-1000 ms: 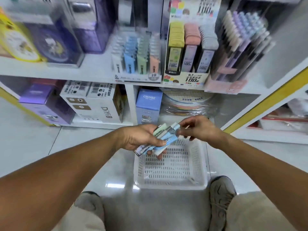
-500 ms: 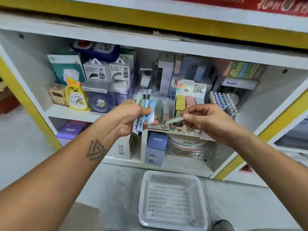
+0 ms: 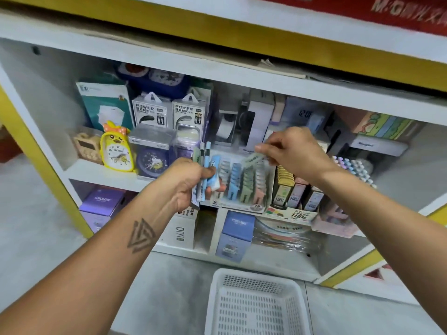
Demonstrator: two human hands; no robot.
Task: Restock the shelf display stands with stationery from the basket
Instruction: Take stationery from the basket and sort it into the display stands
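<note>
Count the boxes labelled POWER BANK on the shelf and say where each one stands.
2. The left power bank box and the right power bank box stand side by side, behind the clear clock case. Others may be hidden behind them.

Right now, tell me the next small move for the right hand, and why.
Probably lower the green pack pinched in the right hand into the green column of the 2B display stand: it hovers just above that row, while the left hand holds the remaining packs.

Two white boxes at upper centre read "POWER BANK". Purple box at lower left and blue box at lower centre read "CROHRE". White carton reads "DIY" (sideways). The lead display stand shows "2B".
</note>
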